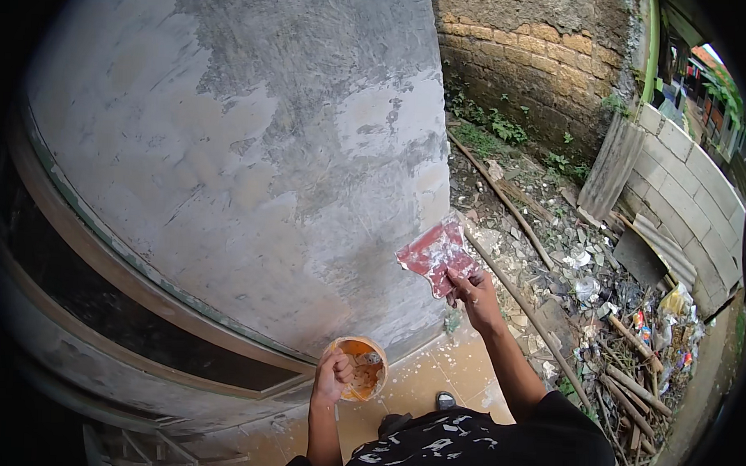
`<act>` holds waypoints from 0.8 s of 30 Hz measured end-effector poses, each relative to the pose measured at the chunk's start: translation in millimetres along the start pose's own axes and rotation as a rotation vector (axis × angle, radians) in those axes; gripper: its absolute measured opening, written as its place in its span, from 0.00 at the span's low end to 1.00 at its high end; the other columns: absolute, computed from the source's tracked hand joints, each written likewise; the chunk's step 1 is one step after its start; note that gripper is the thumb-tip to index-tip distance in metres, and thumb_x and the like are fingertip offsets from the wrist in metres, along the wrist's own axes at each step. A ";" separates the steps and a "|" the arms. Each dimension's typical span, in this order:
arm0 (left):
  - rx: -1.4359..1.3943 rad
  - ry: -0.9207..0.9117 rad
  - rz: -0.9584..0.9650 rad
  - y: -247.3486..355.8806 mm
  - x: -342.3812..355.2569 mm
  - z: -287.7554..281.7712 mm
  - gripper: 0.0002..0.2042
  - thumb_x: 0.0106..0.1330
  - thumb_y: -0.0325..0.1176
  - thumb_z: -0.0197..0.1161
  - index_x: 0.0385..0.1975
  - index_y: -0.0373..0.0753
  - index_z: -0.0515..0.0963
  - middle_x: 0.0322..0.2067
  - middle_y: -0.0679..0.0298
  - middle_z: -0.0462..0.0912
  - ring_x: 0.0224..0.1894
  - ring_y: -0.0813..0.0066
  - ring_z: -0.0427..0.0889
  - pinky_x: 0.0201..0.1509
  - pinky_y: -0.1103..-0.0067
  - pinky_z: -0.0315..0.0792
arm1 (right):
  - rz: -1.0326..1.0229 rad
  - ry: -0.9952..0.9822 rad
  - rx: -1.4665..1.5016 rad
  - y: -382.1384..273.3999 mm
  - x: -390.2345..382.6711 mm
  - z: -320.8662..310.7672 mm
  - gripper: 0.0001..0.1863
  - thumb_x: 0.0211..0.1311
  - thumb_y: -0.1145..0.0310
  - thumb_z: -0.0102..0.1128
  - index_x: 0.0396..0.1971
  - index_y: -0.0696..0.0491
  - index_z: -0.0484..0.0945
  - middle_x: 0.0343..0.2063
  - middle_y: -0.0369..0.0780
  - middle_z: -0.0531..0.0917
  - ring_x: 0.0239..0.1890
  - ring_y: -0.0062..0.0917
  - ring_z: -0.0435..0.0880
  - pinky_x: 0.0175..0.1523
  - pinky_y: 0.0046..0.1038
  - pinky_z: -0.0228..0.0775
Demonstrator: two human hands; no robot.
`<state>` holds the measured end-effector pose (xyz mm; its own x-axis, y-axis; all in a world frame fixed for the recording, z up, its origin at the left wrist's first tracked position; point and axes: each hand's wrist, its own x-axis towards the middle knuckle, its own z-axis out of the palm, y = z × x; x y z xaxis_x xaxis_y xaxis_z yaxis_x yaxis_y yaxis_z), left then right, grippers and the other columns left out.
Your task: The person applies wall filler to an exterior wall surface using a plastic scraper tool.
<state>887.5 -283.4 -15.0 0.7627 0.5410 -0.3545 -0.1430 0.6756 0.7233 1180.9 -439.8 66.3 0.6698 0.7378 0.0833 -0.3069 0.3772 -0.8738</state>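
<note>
My right hand [473, 294] pinches a flat red plastic putty spreader [438, 253] between thumb and fingers. White smears cover the spreader, which is held up near the wall's right-hand corner. Lower down, my left hand [333, 375] is closed at the left side of an orange bucket [375, 348] and holds it; whether it grips the handle or the rim is hard to see. Pale, wet-looking putty [362, 382] lies inside the bucket. In front of me rises a grey plastered wall [252, 171] with uneven white and beige patches.
A wood-framed window [140, 307] curves along the left. White-spotted tan tiles [442, 367] lie underfoot. To the right, past a long pole [534, 321], rubble, sticks [634, 398] and litter cover the ground. A brick wall [527, 58] and a grey block wall [687, 186] stand beyond.
</note>
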 end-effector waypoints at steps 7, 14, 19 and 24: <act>-0.033 0.042 0.067 -0.8 -11.2 15.4 0.12 0.65 0.27 0.48 0.21 0.48 0.56 0.14 0.77 0.49 0.12 0.87 0.48 0.16 0.85 0.44 | -0.373 -0.231 -0.025 -58.0 78.7 88.3 0.09 0.62 0.67 0.59 0.27 0.57 0.78 0.14 0.33 0.76 0.14 0.14 0.71 0.20 0.19 0.60; -0.038 0.085 0.094 0.7 -25.4 20.8 0.11 0.64 0.27 0.48 0.22 0.48 0.56 0.14 0.77 0.49 0.12 0.88 0.49 0.15 0.85 0.44 | -0.727 -0.049 -0.105 -71.4 122.2 157.3 0.06 0.58 0.72 0.63 0.31 0.60 0.81 0.17 0.35 0.78 0.15 0.15 0.72 0.21 0.19 0.62; -0.027 0.088 0.135 5.4 -30.6 14.8 0.11 0.64 0.27 0.49 0.22 0.48 0.56 0.14 0.77 0.49 0.12 0.88 0.49 0.15 0.86 0.44 | -1.297 0.118 -0.440 -68.7 137.6 165.9 0.15 0.49 0.82 0.63 0.39 0.52 0.82 0.22 0.37 0.77 0.18 0.18 0.74 0.22 0.20 0.65; -0.034 0.108 0.142 14.6 -35.5 8.8 0.11 0.64 0.26 0.48 0.21 0.48 0.56 0.14 0.77 0.49 0.12 0.88 0.49 0.15 0.86 0.43 | -1.536 0.095 -1.061 -74.3 143.4 150.0 0.24 0.44 0.71 0.65 0.47 0.43 0.80 0.32 0.34 0.78 0.20 0.21 0.76 0.22 0.22 0.68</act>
<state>863.9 -297.1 13.4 0.6614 0.6814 -0.3134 -0.2671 0.6044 0.7505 1198.4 -278.0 215.0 -0.0401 0.0908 0.9951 0.9937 0.1084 0.0301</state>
